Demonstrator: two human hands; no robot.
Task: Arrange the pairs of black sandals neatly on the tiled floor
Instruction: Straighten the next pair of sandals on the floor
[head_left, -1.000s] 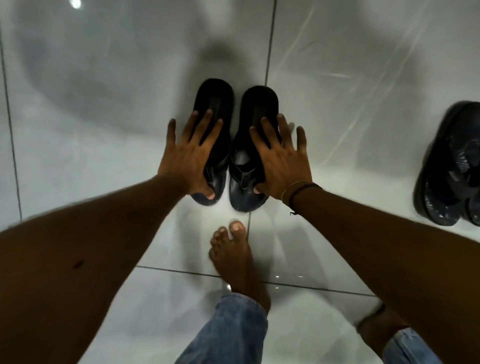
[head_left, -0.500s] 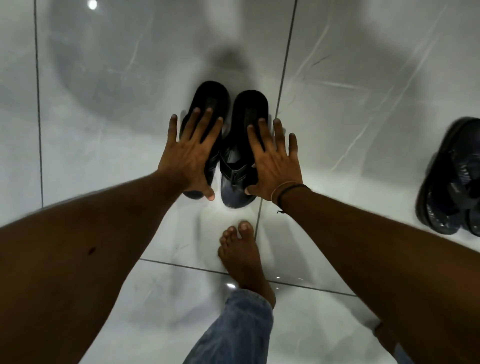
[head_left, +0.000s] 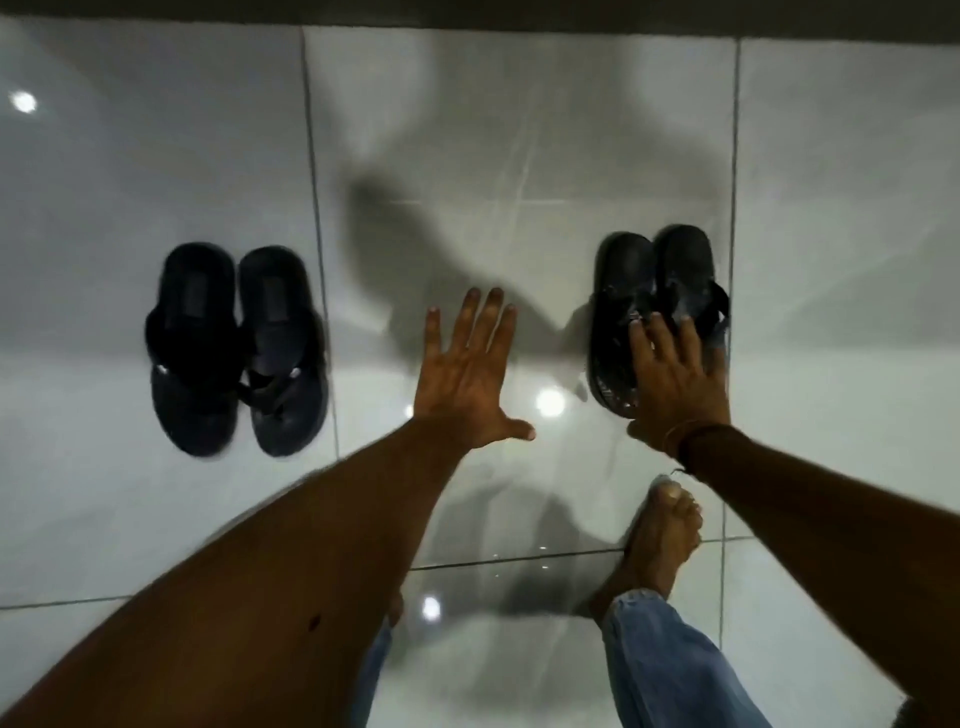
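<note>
Two pairs of black sandals lie on the glossy white tiled floor (head_left: 519, 156). The left pair (head_left: 236, 348) lies side by side, toes toward me, with no hand near it. The right pair (head_left: 654, 291) also lies side by side. My right hand (head_left: 675, 384) is spread over the near part of the right pair, fingers apart, covering part of it; whether it touches is unclear. My left hand (head_left: 467, 379) hovers open with spread fingers over bare tile between the two pairs, holding nothing.
A dark strip (head_left: 467, 15), maybe a wall base, runs along the top edge. My bare right foot (head_left: 660, 535) and jeans leg (head_left: 670, 665) stand just behind the right pair. Grout lines cross the tiles.
Both hands left the first pair, which now lies at the left. The view swung to the right, and my right hand has come over the second pair.
</note>
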